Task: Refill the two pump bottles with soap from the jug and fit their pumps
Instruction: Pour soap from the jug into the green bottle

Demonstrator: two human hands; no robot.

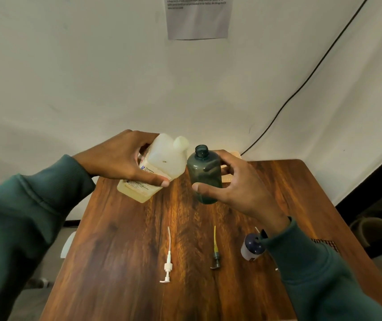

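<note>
My left hand (125, 158) grips a translucent white soap jug (162, 165), lifted off the table and tilted right, its spout close to the open neck of a dark green pump bottle (205, 174). My right hand (234, 181) holds that bottle upright above the table. A white pump (168, 262) with its long tube lies on the table near me. Right of it lies a dark green pump (216, 253) with a yellowish tube. A white bottle with a dark blue top (252, 247) stands at the right, partly behind my right sleeve.
The wooden table (120, 251) has its left and right edges in view. A pale wooden block (228, 178) sits behind the green bottle. A black cable (301, 86) runs down the white backdrop, where a paper sheet (198, 17) hangs.
</note>
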